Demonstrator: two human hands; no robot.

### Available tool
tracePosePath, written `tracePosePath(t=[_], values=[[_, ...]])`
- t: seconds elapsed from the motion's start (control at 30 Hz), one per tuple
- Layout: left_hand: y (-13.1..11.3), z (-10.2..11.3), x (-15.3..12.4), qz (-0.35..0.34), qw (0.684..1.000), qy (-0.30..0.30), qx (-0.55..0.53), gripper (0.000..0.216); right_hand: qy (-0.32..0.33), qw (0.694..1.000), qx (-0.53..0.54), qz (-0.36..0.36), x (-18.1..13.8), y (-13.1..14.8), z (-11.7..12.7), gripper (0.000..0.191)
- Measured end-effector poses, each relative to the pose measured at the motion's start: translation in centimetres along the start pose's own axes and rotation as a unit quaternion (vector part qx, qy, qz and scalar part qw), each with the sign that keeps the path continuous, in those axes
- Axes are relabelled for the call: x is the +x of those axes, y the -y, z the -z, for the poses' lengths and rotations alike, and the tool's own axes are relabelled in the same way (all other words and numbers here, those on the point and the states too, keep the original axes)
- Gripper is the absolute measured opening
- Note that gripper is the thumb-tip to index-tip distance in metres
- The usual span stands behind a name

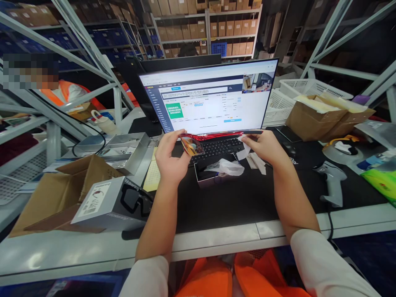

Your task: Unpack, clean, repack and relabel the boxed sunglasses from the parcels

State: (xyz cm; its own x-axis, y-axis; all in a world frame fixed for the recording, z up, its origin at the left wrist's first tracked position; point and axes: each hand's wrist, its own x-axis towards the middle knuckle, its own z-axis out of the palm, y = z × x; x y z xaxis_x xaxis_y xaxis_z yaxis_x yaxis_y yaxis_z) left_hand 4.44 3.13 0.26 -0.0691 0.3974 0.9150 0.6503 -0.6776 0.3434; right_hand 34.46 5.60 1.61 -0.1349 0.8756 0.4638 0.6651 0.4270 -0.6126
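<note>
My left hand is closed around one end of a pair of red-framed sunglasses, held level just above the keyboard. An orange, shiny lens shows beside my left thumb. At the other end, my right hand pinches the frame, and a white paper slip hangs by its fingertips. Below the glasses sits a small dark open box with a crumpled translucent wrapper on it. Folded pale paper strips lie to its right.
A monitor stands behind the keyboard. To the left are a grey box with printed goggles and an open cardboard box. On the right lie a barcode scanner, a tape roll and cardboard cartons. A co-worker's orange vest shows far left.
</note>
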Motion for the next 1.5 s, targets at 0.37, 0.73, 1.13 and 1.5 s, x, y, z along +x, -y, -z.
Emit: tracePosePath(t=[0.37, 0.73, 1.13, 1.5], values=[[0.0, 0.0, 0.2, -0.026, 0.999, 0.007, -0.021, 0.036, 0.001, 0.999, 0.033, -0.009, -0.2, 0.0, -0.1, 0.028], [-0.6, -0.2, 0.2, -0.034, 0.999, 0.037, -0.005, 0.028, 0.051, 0.998, 0.006, 0.027, -0.1, -0.4, -0.1, 0.036], [-0.6, -2.0, -1.3, 0.210, 0.892, 0.131, -0.377, 0.054, 0.297, 0.920, 0.256, -0.023, -0.8, 2.2, -0.4, 0.049], [-1.9, -6.9, -2.9, 0.490, 0.672, 0.002, -0.556, 0.041, -0.015, 0.954, 0.298, 0.000, 0.5, 0.4, -5.4, 0.050]])
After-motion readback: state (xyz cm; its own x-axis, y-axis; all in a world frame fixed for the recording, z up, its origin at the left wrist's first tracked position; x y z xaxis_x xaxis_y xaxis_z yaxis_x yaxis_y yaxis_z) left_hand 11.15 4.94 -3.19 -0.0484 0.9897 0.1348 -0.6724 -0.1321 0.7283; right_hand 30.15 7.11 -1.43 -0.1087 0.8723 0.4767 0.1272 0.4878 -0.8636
